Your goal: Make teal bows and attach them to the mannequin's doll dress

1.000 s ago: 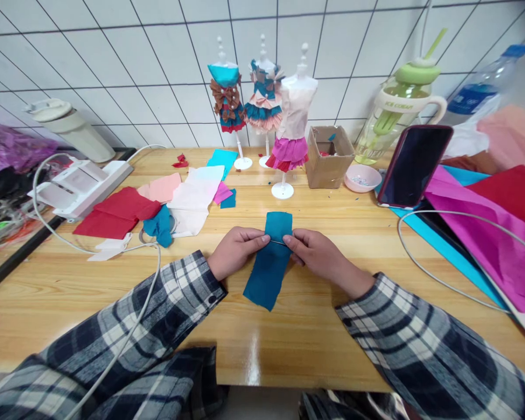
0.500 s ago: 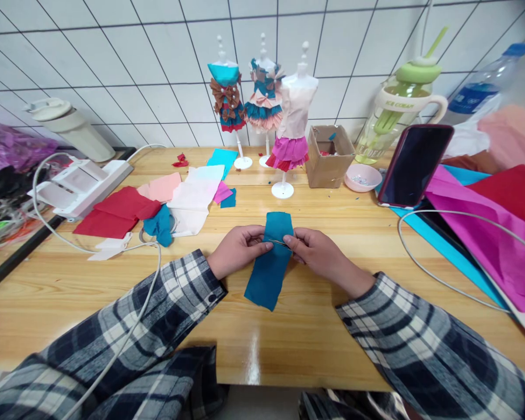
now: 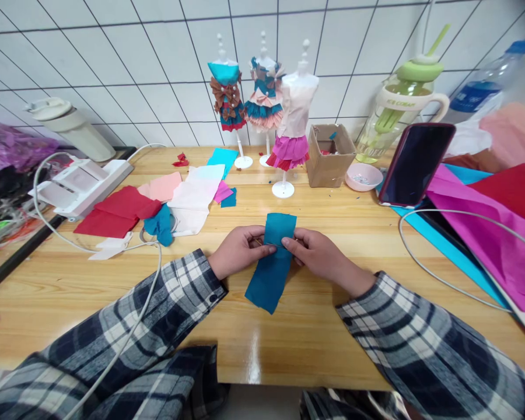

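A strip of teal crepe paper point(image 3: 268, 283) hangs upright between my hands above the table. My left hand point(image 3: 238, 251) pinches its left edge, thumb in front and fingers behind. On the opposite edge my right hand point(image 3: 319, 254) pinches it the same way, thumb lying on the paper. A short thin line, a crease or a fold, crosses the strip between the thumbs. The fingertips behind the paper are hidden. Beyond the strip stands a small white mannequin point(image 3: 300, 93) in a pale top and a magenta skirt.
Two more dressed mannequins point(image 3: 225, 93) stand behind, beside a cardboard box point(image 3: 332, 169) and a pink dish point(image 3: 363, 177). Paper scraps point(image 3: 114, 213) and a power strip point(image 3: 85, 186) lie left. A propped phone point(image 3: 415, 166), a cable point(image 3: 455, 211) and coloured sheets point(image 3: 481, 233) occupy the right.
The strip's top edge has shifted slightly right, and the paper around the thumbs lies flatter, its fold line less open. Both hands keep their grip almost in place.
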Demonstrator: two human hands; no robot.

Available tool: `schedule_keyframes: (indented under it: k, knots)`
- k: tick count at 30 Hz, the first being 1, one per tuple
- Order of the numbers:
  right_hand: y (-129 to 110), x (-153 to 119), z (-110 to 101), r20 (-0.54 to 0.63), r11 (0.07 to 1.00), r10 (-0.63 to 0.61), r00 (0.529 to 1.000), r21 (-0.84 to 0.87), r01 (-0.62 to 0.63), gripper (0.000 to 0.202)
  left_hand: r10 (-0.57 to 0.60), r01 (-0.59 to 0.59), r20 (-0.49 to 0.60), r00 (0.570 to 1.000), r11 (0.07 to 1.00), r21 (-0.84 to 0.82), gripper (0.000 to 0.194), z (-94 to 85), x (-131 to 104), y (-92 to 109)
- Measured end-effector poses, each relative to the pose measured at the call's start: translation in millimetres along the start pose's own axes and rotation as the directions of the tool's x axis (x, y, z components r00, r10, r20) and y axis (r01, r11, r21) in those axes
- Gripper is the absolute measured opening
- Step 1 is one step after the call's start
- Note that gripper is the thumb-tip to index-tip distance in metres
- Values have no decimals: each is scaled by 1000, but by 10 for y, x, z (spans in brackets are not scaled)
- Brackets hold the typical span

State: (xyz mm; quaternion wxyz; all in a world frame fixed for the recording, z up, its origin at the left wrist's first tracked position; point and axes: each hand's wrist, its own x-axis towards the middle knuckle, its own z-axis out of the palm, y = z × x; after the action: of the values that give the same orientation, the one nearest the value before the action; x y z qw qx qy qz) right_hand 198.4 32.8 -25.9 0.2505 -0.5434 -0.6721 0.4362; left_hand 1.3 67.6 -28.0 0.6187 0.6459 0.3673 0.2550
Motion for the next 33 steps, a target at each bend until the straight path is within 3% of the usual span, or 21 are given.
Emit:
schedule_keyframes:
  k: [5,22,33]
  knots:
    - [21,20,-19,46,998,28,999,49,-30,37,-7,7,-1,1000,998,56,43,-11,-8,-31]
    - [-24,8,-96,61,997,8,998,-74,-4,35,13,-8,-39,999,992,129,46,26,-20,0]
    - [-35,0,-60,96,995,10,995,-98,0,37,33,-29,-21,999,980,196,39,23,-20,-12]
